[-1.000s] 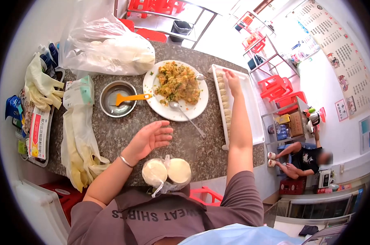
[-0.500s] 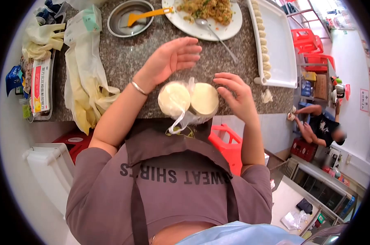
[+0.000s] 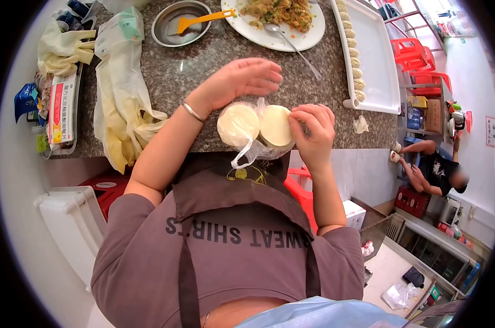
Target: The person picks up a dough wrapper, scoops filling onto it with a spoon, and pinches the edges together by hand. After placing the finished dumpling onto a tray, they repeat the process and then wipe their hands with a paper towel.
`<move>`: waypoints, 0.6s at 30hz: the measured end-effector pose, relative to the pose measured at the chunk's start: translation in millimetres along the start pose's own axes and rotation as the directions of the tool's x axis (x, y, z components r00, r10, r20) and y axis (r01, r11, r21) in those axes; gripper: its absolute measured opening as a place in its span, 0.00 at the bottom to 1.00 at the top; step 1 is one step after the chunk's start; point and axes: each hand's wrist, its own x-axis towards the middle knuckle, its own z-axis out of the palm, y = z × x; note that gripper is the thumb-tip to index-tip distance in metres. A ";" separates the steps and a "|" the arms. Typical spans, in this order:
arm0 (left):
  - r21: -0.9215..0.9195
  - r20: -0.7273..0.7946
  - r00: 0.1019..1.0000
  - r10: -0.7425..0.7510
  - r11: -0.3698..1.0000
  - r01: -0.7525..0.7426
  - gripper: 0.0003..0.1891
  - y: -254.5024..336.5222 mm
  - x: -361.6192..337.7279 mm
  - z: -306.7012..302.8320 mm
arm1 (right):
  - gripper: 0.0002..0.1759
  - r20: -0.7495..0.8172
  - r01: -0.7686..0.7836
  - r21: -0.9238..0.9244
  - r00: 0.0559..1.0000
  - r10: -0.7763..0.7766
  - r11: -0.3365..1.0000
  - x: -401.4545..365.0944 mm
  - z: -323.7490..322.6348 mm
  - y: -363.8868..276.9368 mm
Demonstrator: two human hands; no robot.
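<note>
Two round stacks of pale dough wrappers sit side by side at the counter's near edge. A clear plastic bag lies around them; its film covers the left stack, while the top of the right stack is bare. My right hand pinches the right stack's edge between thumb and fingers; how many wrappers it grips is hidden. Above the left stack, my left hand hovers with fingers stretched out and nothing in it.
Ahead are a white plate of chopped filling with a spoon, and a metal bowl with an orange spatula. A white tray holds a row of dumplings. Gloves lie left; a person sits far right.
My right hand has moved in to the right stack, its fingers going from spread to pinched on the edge. My left hand stays raised and open. The view has shifted slightly.
</note>
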 end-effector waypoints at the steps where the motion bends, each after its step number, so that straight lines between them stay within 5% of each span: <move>1: 0.050 0.058 0.998 -0.008 0.999 0.006 0.22 -1.6 -0.3 0.7 | 0.04 0.000 0.007 0.002 1.000 -0.007 1.000 3.5 -1.8 -2.9; 3: 0.069 0.161 0.987 -0.015 0.998 0.004 0.22 -4.2 -2.7 3.0 | 0.05 0.057 0.157 0.079 0.985 -0.161 0.985 10.6 -8.4 -13.1; 9: 0.062 0.434 0.901 -0.011 0.998 -0.017 0.25 0.8 -8.4 1.0 | 0.07 0.050 0.110 0.269 0.991 -0.128 0.957 29.6 -13.9 -25.0; 12: 0.083 0.440 0.897 -0.031 0.996 -0.007 0.21 -2.2 -10.1 -0.6 | 0.07 0.023 0.005 0.252 1.000 -0.011 0.968 45.2 -8.9 -19.4; 16: -0.018 0.192 0.981 0.036 0.999 -0.033 0.13 -1.9 -6.7 -1.2 | 0.13 0.004 0.011 0.295 1.000 -0.013 0.955 73.0 8.6 17.0; 18: -0.096 0.133 0.986 0.098 0.992 -0.086 0.12 -4.5 -3.0 -1.6 | 0.22 -0.032 -0.074 -0.038 0.997 0.072 0.997 85.4 18.0 49.7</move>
